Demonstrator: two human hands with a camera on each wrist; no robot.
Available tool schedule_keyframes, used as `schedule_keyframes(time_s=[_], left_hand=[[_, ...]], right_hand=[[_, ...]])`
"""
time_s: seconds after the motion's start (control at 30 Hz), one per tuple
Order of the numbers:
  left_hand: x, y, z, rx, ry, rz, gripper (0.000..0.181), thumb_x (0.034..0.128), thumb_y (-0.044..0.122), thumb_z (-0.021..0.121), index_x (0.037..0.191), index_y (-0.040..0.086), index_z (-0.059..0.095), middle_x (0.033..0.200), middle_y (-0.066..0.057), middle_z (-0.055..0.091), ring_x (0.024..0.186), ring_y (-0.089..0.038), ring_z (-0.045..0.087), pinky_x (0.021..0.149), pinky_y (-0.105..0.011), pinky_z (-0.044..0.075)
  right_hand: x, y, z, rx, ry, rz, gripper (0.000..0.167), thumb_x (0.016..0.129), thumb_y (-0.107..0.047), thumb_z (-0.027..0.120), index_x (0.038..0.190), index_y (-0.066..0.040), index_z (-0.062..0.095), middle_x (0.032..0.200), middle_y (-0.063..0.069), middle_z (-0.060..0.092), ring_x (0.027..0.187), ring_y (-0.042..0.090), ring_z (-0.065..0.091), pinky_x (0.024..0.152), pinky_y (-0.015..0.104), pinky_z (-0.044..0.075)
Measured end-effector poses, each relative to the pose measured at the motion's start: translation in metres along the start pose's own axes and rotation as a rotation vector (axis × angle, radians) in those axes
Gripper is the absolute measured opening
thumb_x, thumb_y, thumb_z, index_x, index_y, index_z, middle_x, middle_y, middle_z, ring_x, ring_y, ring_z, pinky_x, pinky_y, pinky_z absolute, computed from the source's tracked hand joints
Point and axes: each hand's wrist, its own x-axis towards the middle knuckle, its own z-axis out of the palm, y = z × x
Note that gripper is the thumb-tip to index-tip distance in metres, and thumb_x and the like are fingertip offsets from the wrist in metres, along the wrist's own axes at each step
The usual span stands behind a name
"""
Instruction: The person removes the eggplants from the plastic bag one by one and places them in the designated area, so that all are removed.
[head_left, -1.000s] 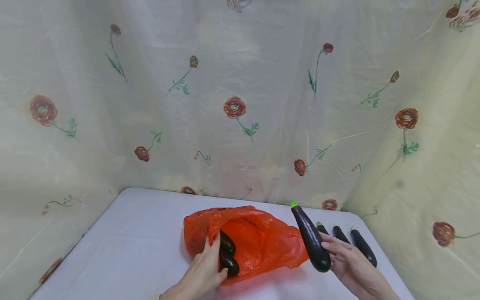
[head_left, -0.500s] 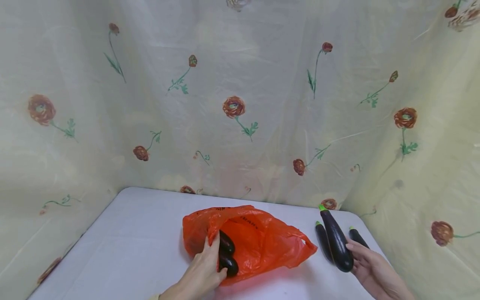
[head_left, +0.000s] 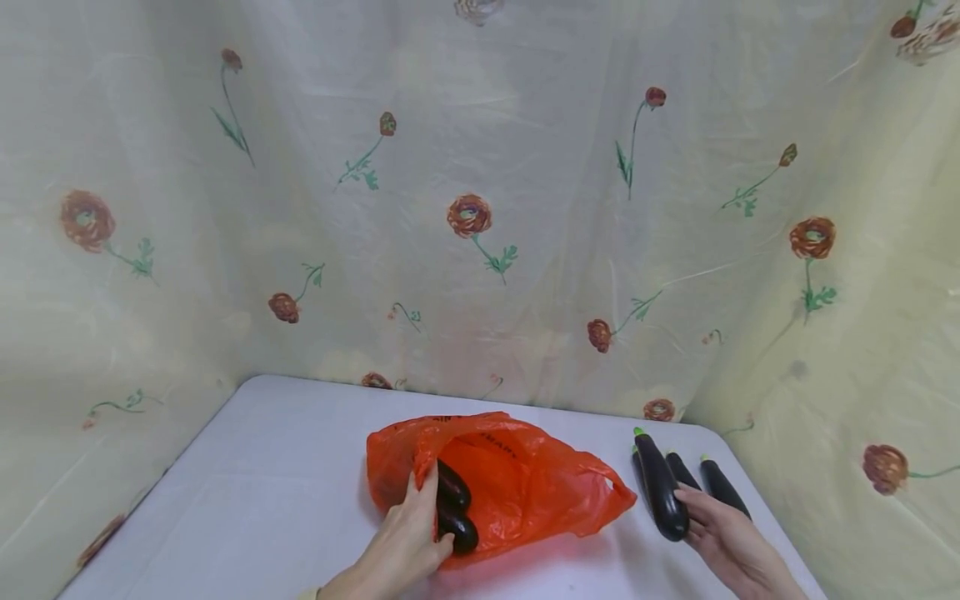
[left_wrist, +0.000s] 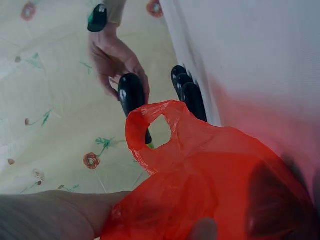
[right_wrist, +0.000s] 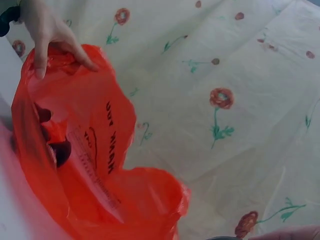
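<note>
On the table lies a red plastic bag (head_left: 525, 492), its mouth facing me. My left hand (head_left: 408, 529) grips the bag's rim at the left of the opening, the thumb beside two dark eggplants (head_left: 457, 529) inside. In the right wrist view the left hand (right_wrist: 50, 35) spreads over the same rim. To the right, my right hand (head_left: 720, 529) holds a glossy dark eggplant (head_left: 660, 487) by its thick end, green tip pointing away. It overlaps another eggplant (head_left: 637, 462) behind it; whether they touch, I cannot tell. The left wrist view shows the held eggplant (left_wrist: 131, 92) raised beyond the bag's handle.
Two more eggplants, one in the middle (head_left: 682, 471) and one farther right (head_left: 723, 487), lie near the right edge of the white table (head_left: 300, 467). A flowered curtain (head_left: 540, 250) closes off the back and both sides.
My right hand has carried the eggplant right, away from the bag, then slightly back left and lower, beside the eggplants on the table. The left hand stays on the bag.
</note>
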Motion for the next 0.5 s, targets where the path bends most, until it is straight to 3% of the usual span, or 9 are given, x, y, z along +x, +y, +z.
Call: schedule_keyframes(time_s=[0.2, 0.33, 0.4, 0.5], left_hand=[[0.001, 0.000, -0.002, -0.002, 0.003, -0.037, 0.094, 0.0787, 0.013, 0.076, 0.152, 0.000, 0.018, 0.154, -0.030, 0.021, 0.081, -0.027, 0.062, 0.083, -0.055, 0.053], [0.002, 0.000, -0.005, -0.008, -0.001, -0.070, 0.093, 0.0797, 0.013, 0.076, 0.152, 0.000, 0.018, 0.153, -0.034, 0.020, 0.076, -0.024, 0.060, 0.082, -0.053, 0.054], [0.002, 0.000, -0.007, -0.017, 0.002, -0.076, 0.093, 0.0803, 0.013, 0.075, 0.152, 0.000, 0.018, 0.153, -0.036, 0.017, 0.070, -0.021, 0.059, 0.079, -0.049, 0.056], [0.002, 0.000, -0.009, -0.036, 0.002, -0.074, 0.093, 0.0808, 0.012, 0.075, 0.152, -0.001, 0.017, 0.153, -0.037, 0.015, 0.059, -0.019, 0.055, 0.069, -0.041, 0.058]], right_hand=[[0.015, 0.007, 0.006, -0.011, 0.046, -0.022, 0.079, 0.096, -0.019, 0.056, 0.150, 0.011, 0.007, 0.143, 0.024, 0.036, 0.100, 0.012, 0.058, 0.088, 0.028, 0.052], [0.025, 0.011, 0.012, 0.001, 0.052, -0.005, 0.080, 0.096, -0.018, 0.058, 0.150, 0.010, 0.007, 0.149, 0.031, 0.027, 0.102, 0.015, 0.058, 0.098, 0.036, 0.050], [0.030, 0.012, 0.015, 0.004, 0.050, 0.002, 0.081, 0.095, -0.018, 0.058, 0.150, 0.010, 0.006, 0.154, 0.032, 0.016, 0.107, 0.018, 0.056, 0.106, 0.042, 0.043], [0.037, 0.015, 0.021, 0.007, 0.054, 0.012, 0.082, 0.095, -0.017, 0.060, 0.150, 0.010, 0.005, 0.154, 0.034, 0.014, 0.111, 0.022, 0.054, 0.112, 0.048, 0.033]])
